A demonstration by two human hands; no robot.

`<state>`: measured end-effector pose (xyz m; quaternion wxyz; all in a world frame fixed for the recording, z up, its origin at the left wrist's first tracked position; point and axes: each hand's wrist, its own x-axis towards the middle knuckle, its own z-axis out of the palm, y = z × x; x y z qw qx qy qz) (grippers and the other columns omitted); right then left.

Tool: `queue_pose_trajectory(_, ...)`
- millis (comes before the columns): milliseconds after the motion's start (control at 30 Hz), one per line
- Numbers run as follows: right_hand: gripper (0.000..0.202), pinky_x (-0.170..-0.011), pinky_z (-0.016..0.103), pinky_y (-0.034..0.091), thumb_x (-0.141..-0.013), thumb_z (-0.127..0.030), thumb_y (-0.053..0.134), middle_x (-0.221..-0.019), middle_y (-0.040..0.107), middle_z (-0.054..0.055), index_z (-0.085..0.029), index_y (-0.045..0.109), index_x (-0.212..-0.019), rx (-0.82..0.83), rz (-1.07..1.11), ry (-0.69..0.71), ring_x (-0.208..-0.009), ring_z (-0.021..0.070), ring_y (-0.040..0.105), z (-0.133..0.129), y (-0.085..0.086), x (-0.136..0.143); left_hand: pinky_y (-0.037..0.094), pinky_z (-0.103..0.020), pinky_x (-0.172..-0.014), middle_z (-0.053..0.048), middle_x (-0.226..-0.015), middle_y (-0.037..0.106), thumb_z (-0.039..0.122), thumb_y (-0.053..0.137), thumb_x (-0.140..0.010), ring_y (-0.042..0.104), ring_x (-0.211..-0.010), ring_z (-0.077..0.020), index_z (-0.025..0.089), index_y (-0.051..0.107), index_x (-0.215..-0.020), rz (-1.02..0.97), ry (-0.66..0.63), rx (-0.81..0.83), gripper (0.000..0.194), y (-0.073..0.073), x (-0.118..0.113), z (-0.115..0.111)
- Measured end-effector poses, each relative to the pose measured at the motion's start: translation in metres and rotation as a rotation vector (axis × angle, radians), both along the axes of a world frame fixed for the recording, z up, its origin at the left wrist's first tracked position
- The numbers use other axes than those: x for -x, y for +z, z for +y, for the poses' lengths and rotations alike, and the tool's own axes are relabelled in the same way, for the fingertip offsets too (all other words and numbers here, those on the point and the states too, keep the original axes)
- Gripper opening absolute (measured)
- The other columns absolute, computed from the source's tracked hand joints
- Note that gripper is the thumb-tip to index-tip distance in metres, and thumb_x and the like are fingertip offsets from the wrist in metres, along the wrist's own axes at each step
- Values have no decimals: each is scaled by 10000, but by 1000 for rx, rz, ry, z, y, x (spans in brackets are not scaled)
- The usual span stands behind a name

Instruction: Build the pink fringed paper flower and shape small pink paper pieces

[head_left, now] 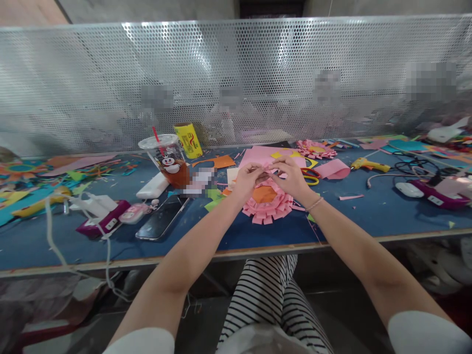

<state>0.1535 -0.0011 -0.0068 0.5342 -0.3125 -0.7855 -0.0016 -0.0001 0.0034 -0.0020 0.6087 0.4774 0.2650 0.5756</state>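
A pink paper flower [268, 216] with layered, fringed petals and an orange centre lies on the table before me. At its far rim, my left hand [250, 177] has thumb and fingers closed on pink paper. My right hand [290, 178] faces it, fingers bent and pinching the same pink paper petals. Both hands partly cover the flower's upper side, so the exact grip is hidden. Beyond them lies a pink paper sheet [254, 155]. Scissors with red and yellow handles [311, 177] rest just right of my right hand.
A lidded cup of brown drink [173, 169] stands left, near a phone [162, 219] and a purple power strip [105, 221]. A yellow glue gun [370, 165] lies right, before another purple power strip [446, 196]. A second pink flower [317, 149] sits near the perforated metal screen [206, 73].
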Motion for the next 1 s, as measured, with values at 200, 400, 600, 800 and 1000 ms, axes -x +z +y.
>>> queue_pose_trajectory(200, 104, -632, 275, 511, -767, -223, 556, -890, 548, 60, -198, 628, -837, 101, 61, 19, -838, 165, 550, -4, 4, 0, 504, -288, -736, 3, -664, 644, 197, 718, -588, 642, -672, -123, 141, 573, -719, -44, -29, -1, 203, -1, 0, -1)
queue_pose_trajectory(400, 102, -677, 286, 497, -795, -228, 493, -830, 575, 46, -186, 579, -758, 192, 167, 16, -801, 153, 554, -6, 8, 3, 501, -296, -770, -17, -695, 662, 206, 734, -582, 654, -725, -142, 132, 595, -715, -44, -72, -16, 206, -1, -2, -5)
queue_pose_trajectory(600, 120, -637, 292, 509, -769, -283, 510, -701, 598, 13, -176, 561, -751, 412, 390, 52, -640, 134, 578, -5, 5, 9, 502, -308, -790, -24, -683, 668, 216, 756, -546, 654, -697, -135, 122, 609, -709, -31, -42, -30, 239, -1, -5, -6)
queue_pose_trajectory(800, 165, -665, 299, 515, -751, -328, 540, -726, 634, 22, -173, 598, -749, 425, 445, 44, -674, 146, 596, -6, 4, 10, 515, -333, -757, -27, -673, 663, 272, 731, -581, 649, -673, -145, 124, 611, -736, 148, 58, -125, 246, -3, -6, -4)
queue_pose_trajectory(1000, 197, -675, 307, 525, -714, -351, 590, -737, 650, 25, -169, 640, -768, 466, 518, 62, -693, 158, 610, -4, 2, 10, 520, -327, -735, -27, -697, 648, 315, 651, -670, 639, -679, -146, 133, 613, -751, 262, 154, -276, 203, -3, -6, -9)
